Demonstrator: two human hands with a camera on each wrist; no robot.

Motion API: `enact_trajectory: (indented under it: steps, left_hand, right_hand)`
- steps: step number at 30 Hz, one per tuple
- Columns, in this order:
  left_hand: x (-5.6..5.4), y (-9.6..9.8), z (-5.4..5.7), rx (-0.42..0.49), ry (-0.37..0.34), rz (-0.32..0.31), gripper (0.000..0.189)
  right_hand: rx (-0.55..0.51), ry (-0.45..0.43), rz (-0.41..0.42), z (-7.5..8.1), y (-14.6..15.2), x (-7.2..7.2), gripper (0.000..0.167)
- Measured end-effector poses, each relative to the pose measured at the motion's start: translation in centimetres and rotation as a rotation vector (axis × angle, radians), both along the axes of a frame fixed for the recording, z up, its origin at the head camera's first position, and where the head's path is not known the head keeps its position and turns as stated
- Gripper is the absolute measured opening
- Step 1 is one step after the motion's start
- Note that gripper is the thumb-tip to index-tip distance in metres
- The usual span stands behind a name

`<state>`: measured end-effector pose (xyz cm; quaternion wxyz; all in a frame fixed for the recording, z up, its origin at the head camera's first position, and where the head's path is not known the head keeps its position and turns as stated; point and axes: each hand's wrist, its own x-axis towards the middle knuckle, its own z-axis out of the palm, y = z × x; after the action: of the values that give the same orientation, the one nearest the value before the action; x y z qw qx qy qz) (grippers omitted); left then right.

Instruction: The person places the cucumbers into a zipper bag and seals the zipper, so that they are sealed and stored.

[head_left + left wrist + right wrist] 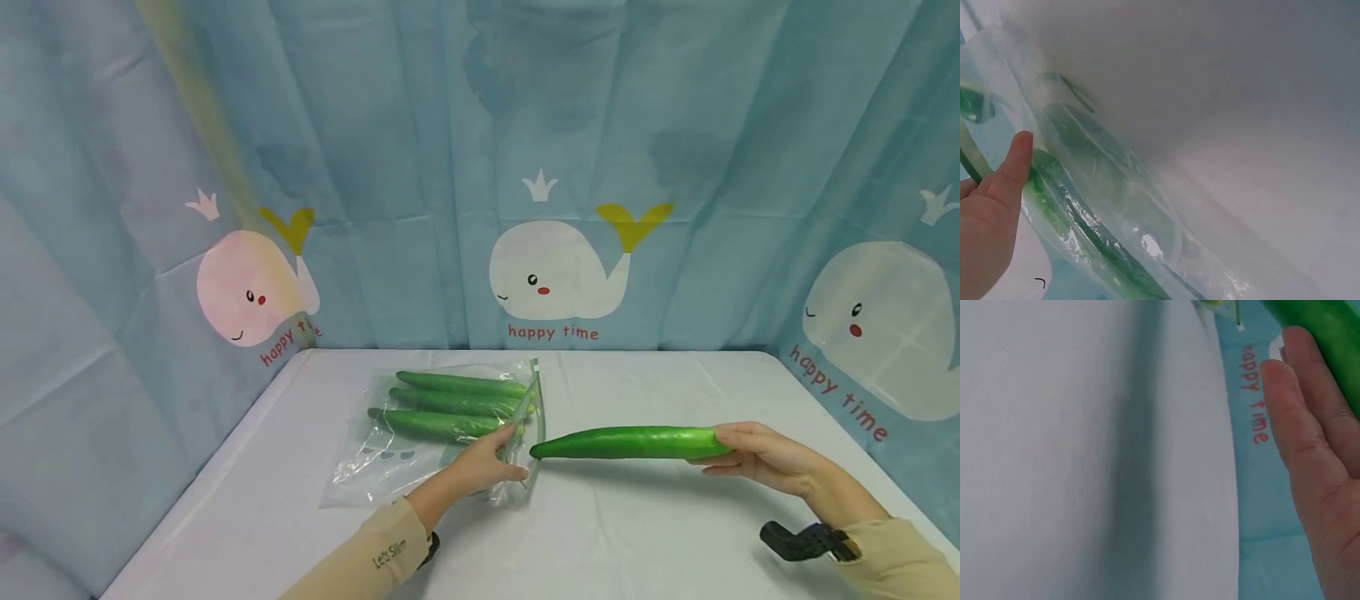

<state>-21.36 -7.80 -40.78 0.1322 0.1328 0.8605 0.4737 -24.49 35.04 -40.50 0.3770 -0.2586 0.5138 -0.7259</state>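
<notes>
A clear zip bag [352, 479] lies on the table with three cucumbers [442, 425] side by side inside, its mouth toward the right. At that mouth is my left hand [480, 462], thumb and fingers spread apart against the plastic edge. In the left wrist view, one straight finger [1019, 156] lies against the film, with a cucumber [1054, 206] showing through. My right hand [765, 458] holds another cucumber [630, 442] by its paler end, level above the table. That cucumber's dark tip points left, right at the bag's opening.
The white table [637, 542] runs back to a pale blue curtain [720, 100] printed with whales. More curtain closes in both sides. A black band [810, 542] with a protruding part sits at my right wrist.
</notes>
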Motion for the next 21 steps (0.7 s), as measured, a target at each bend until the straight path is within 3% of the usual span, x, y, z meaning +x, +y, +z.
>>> enact_trajectory:
  steps: [12,21]
  left_hand:
    - [0.2,0.3,0.9,-0.023,0.018,-0.010,0.078]
    - [0.1,0.3,1.1,-0.040,0.036,-0.024,0.076]
  right_hand:
    - [0.022,-0.033,-0.010,-0.6,-2.2,0.2,0.044]
    - [0.097,-0.049,-0.026,-1.7,-3.6,0.0,0.041]
